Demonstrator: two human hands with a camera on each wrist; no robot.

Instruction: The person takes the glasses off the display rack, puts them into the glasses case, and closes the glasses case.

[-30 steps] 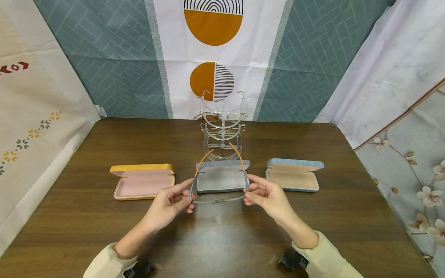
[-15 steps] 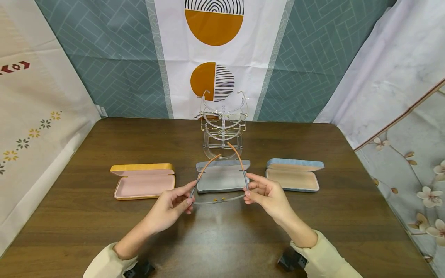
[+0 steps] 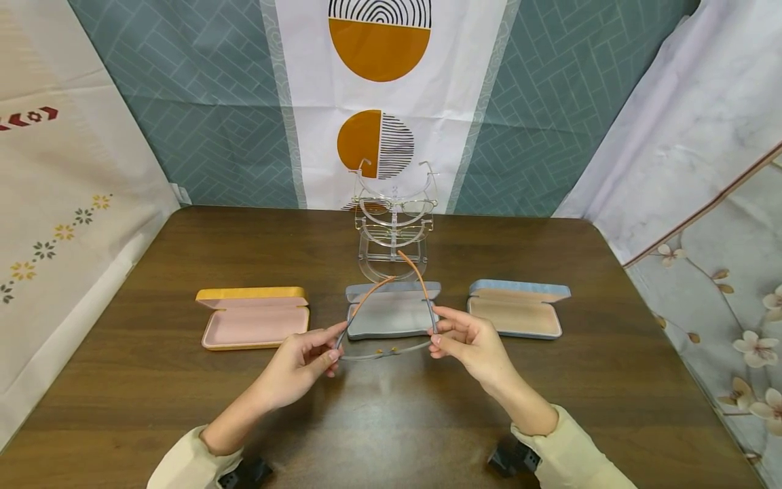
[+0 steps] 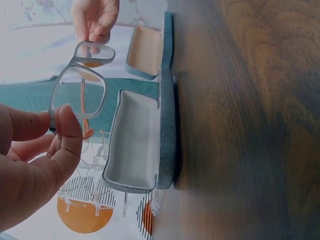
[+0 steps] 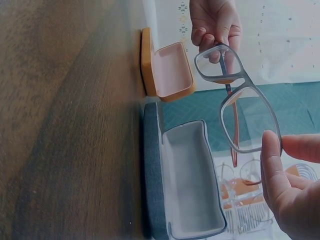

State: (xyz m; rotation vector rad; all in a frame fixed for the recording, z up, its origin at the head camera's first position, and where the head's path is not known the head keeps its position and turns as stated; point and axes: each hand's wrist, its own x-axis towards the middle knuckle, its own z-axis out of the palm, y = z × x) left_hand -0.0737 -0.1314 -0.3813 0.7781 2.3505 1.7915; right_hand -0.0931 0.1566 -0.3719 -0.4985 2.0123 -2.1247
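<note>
A pair of eyeglasses [image 3: 386,354] with a grey front and orange temple tips is held up between both hands, above the table and just in front of the grey glasses case [image 3: 391,319]. My left hand [image 3: 299,363] pinches the left end of the frame near its hinge. At the other end, my right hand [image 3: 467,343] pinches the right hinge between thumb and fingers. The right temple points away from me, while the left temple slants inward. Both lenses show in the right wrist view, the glasses [image 5: 245,90] hanging clear of the table. The grey case lies open with a bare lining.
An open yellow case [image 3: 255,319] with pink lining lies to the left, and an open blue case [image 3: 518,308] with beige lining to the right. Behind the middle case stands a clear display rack [image 3: 393,231] bearing thin-framed glasses. Curtains hang around the table [image 3: 379,435].
The left temple of the eyeglasses has swung inward to the right, its tip now near the other temple's tip. My left hand has turned slightly; the right hand keeps nearly the same place.
</note>
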